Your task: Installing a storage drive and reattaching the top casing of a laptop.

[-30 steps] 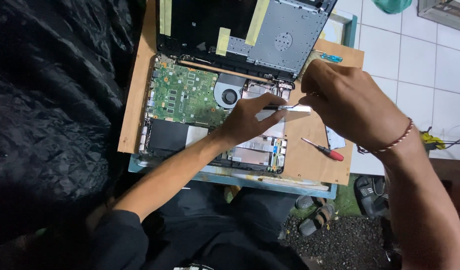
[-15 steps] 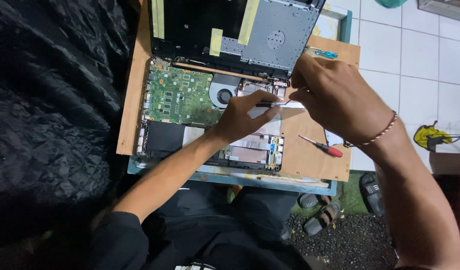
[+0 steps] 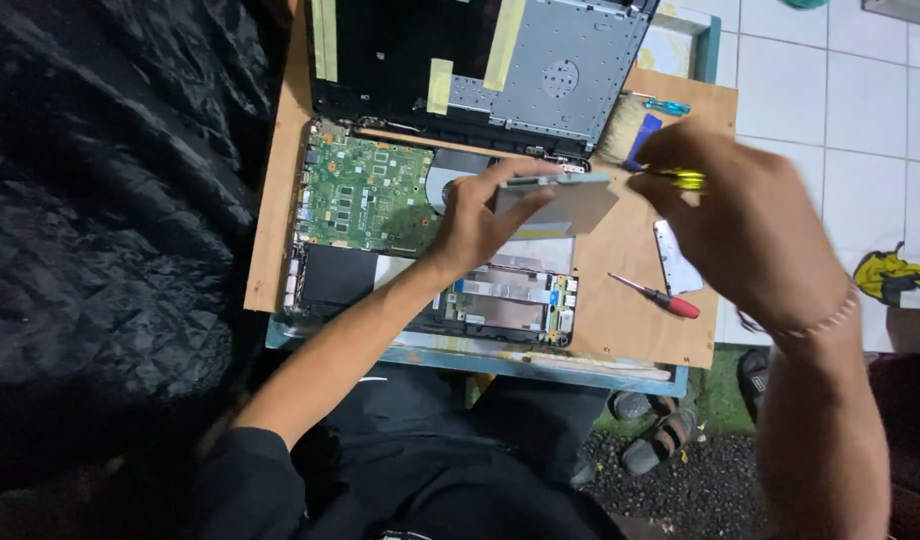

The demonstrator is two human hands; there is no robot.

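Note:
An opened laptop (image 3: 420, 230) lies on a small wooden board (image 3: 640, 320), its green circuit board (image 3: 365, 190) and fan bared. My left hand (image 3: 475, 220) grips a flat silver drive (image 3: 560, 200) and holds it lifted over the laptop's right side. My right hand (image 3: 740, 225) hovers to the right of the drive, blurred, closed around a yellow-handled screwdriver (image 3: 680, 180) whose tip points toward the drive. The laptop's lid (image 3: 480, 60) stands open at the far edge, with strips of yellow tape on it.
A red-handled screwdriver (image 3: 660, 298) and a pale flat part (image 3: 675, 260) lie on the board's right side. A brush (image 3: 625, 130) and a blue-handled tool (image 3: 668, 106) sit at its far right corner. Black plastic sheeting (image 3: 110, 220) fills the left. White floor tiles, sandals and a yellow object are to the right.
My left hand has lifted the silver drive out of the laptop. My right hand has pulled back to the right with the screwdriver, away from the drive.

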